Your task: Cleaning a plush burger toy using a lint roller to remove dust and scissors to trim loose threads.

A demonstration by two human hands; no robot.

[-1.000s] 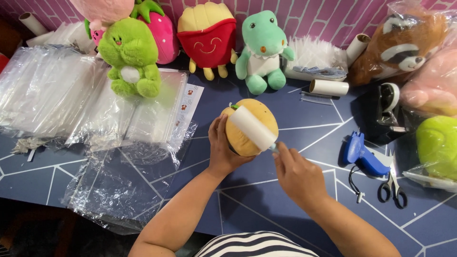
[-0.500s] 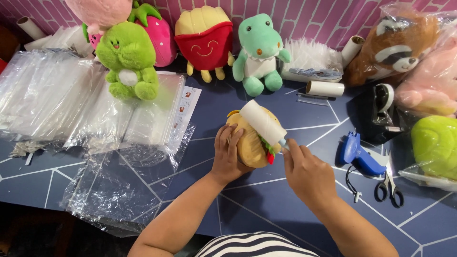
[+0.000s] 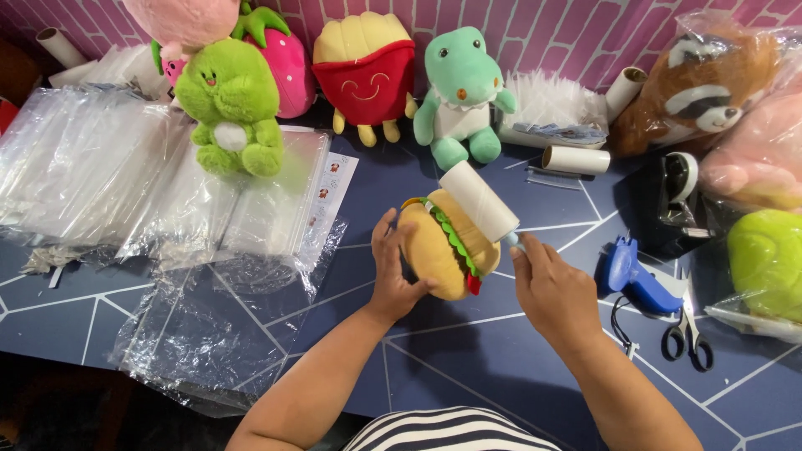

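My left hand [image 3: 391, 271] grips a burger-shaped plush toy [image 3: 443, 245], tan bun with a green and red layer, tilted on its edge over the dark blue table [image 3: 468, 351]. My right hand [image 3: 551, 288] holds the handle of a lint roller [image 3: 479, 200], whose white cylinder rests against the top of the burger plush.
Plush toys line the back: a green creature [image 3: 230, 104], a strawberry [image 3: 280, 63], a fries box [image 3: 363, 71], a teal dinosaur [image 3: 461, 92], bagged ones at right [image 3: 710, 79]. Stacks of clear bags [image 3: 109, 175] lie left. A blue tagging gun [image 3: 635, 280], scissors [image 3: 687, 334] and paper rolls [image 3: 576, 159] lie right.
The burger plush has been turned from flat onto its edge, showing its green and red layers. The lint roller has moved across its top.
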